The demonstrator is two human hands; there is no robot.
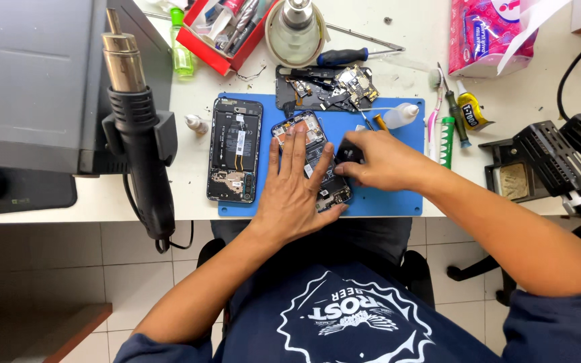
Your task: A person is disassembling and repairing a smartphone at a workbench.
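Fingers of the left hand lie flat and spread on the opened phone, gripping nothing. Left of them, a second opened phone lies parallel. Right of them, the right hand pinches a small dark part against the phone. Both backs are off, boards exposed; reassembly looks unfinished. Its long axis runs away from the person, slightly tilted.

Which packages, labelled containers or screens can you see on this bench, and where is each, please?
Tissue pack: far right, soft, pink and white.
Glue tube: right of blue mat, yellow, black cap.
Green bottle: far left, beside red tray.
White dropper bottle: mat's far edge.
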